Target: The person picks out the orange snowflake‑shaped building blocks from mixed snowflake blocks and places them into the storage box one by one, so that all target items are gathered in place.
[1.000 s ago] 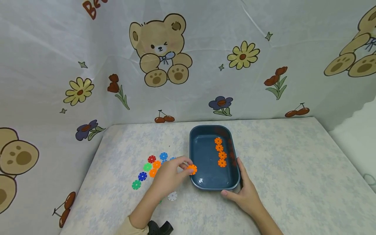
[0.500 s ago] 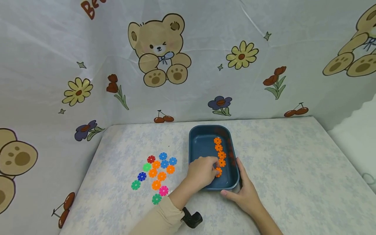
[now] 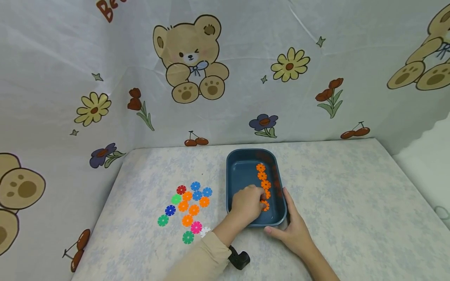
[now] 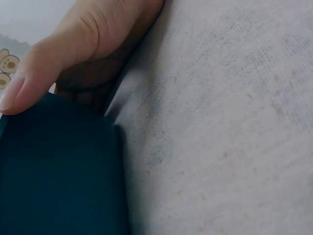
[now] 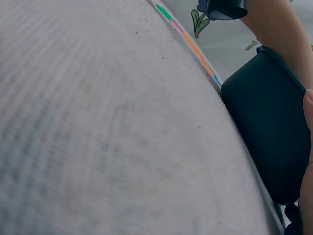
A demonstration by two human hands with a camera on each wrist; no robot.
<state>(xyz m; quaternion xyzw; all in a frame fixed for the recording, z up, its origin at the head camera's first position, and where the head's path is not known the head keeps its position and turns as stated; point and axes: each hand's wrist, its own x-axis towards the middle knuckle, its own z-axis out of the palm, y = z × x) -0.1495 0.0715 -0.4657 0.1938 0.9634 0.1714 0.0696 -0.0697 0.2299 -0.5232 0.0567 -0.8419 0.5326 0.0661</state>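
Observation:
An orange notched plastic disc (image 3: 266, 206) lies near the front of the dark blue tray (image 3: 240, 155). My left hand (image 3: 247, 203) reaches in over the tray's left wall, its curled fingertips pinching that disc's left edge. Several more orange discs (image 3: 262, 176) form a column behind it, the nearest partly covered by the fingers. At the tray's front right corner my right hand (image 3: 295, 234) holds the outside, thumb at the front and fingers along the right wall. In the right wrist view, the tray's outer wall (image 5: 269, 122) stands beside the right thumb (image 5: 308, 105).
Left of the tray, loose notched discs lie flat on the table (image 3: 351, 195): orange (image 3: 194, 210), blue (image 3: 195, 186), green (image 3: 188, 237), red (image 3: 181, 190), pink (image 3: 196, 227) and white. A black device (image 3: 240, 259) is strapped to the left wrist. A bear-print cloth (image 3: 239, 117) stands behind.
My left hand has carried an orange disc from the tray's left rim into the tray, to the column's front end, then shifted slightly right with it. The right hand has stayed at the corner.

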